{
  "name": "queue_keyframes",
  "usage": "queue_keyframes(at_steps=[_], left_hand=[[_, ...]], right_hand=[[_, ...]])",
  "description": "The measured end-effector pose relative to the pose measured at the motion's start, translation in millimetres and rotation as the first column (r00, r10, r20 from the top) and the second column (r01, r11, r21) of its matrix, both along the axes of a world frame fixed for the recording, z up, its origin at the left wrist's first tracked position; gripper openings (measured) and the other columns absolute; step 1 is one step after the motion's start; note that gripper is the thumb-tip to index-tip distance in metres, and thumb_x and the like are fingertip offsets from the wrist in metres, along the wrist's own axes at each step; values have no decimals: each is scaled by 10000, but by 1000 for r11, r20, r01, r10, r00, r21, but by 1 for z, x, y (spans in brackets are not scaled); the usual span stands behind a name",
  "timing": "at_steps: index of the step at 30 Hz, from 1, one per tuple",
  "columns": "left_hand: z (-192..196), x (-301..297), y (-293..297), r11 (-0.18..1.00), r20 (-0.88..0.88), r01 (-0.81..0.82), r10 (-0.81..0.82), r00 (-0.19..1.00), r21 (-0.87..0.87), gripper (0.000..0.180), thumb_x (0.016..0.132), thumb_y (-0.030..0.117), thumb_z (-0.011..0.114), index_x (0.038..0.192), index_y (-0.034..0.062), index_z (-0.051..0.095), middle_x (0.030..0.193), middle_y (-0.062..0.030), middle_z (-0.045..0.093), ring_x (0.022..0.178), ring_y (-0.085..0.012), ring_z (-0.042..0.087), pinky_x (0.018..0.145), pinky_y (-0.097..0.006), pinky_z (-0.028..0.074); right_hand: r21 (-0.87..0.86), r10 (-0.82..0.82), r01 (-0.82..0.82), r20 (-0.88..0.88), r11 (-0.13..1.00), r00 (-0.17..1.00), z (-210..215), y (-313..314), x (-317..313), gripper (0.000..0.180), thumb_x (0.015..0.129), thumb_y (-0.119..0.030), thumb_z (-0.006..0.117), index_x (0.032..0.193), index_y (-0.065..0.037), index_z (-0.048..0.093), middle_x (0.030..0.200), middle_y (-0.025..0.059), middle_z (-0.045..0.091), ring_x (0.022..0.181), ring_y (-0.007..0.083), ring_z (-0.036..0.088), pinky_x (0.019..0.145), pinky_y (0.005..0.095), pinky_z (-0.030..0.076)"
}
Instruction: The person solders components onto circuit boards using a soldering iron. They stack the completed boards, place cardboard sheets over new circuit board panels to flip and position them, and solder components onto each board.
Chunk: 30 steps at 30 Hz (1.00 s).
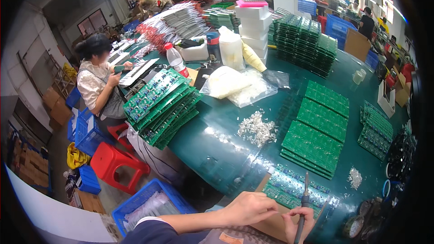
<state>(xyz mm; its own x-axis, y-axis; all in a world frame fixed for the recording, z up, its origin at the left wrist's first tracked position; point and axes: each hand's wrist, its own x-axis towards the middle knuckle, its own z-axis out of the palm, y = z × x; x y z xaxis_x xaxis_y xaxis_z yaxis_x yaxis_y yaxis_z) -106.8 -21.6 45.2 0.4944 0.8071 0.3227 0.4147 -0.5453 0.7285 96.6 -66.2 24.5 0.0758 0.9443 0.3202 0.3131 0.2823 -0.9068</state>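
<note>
My right hand is closed around the dark handle of a soldering iron, whose metal tip points up and away from me. Close to its left, my left hand has thumb and finger pinched together near the right fingertips. Whatever lies in that pinch is too small to make out. Just beyond both hands lies a populated green circuit board, partly over a piece of cardboard. Loose small white parts form a pile farther up the table.
Stacked bare-looking green boards lie beyond the work, with a tilted board stack at left. A smaller parts pile and solder reels are at right. A blue crate stands below left; a co-worker sits beyond.
</note>
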Motion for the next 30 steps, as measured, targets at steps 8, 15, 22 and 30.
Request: queue_keyframes(at_steps=[8,15,22,30], left_hand=[[-9,-38,12,997,65,58,-61,996,48,90,847,156,679,865,74,646,747,-40,625,706,-214,622,591,-327,506],[-14,-53,14,997,159,73,-74,985,13,94,850,150,679,863,65,640,727,-51,626,669,-224,616,571,-338,497],[-10,-55,15,971,168,181,-154,974,-159,103,840,169,672,873,72,657,755,-98,632,733,-286,640,633,-400,511],[-13,-49,41,980,161,194,-184,970,-47,137,780,66,741,916,73,736,795,-83,685,688,-240,641,611,-336,515]], right_hand=[[-46,6,-8,-43,999,999,-9,5,-32,310,748,20,781,965,-60,575,883,72,629,832,184,596,806,311,467],[-33,20,-22,-64,999,998,-6,4,-49,300,767,49,755,972,-50,558,897,82,599,816,179,577,785,309,463],[5,-38,38,-117,999,992,-14,-11,-51,321,774,49,757,1000,-52,552,914,88,594,823,170,573,767,300,463],[-24,-218,220,67,975,974,-24,-22,-37,196,917,-179,639,1020,-32,560,868,109,630,791,199,656,741,325,519]])
